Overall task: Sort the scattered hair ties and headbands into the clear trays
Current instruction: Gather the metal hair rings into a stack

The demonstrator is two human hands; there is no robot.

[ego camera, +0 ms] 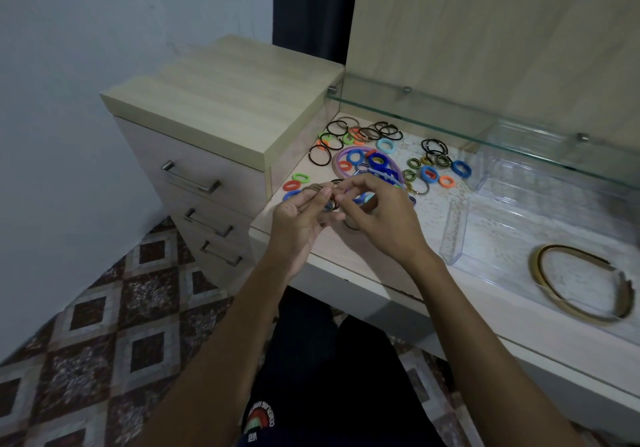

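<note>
Both forearms are bare from the lower edge of the picture up to the wrists, with no sleeve, watch, bracelet or ring showing on the left hand (304,214) or the right hand (377,214). Below them the person wears dark, near-black trousers (311,349) and a dark top (263,422) bearing a small rainbow-arch print with a curved line of white lettering (too blurred to read).
</note>
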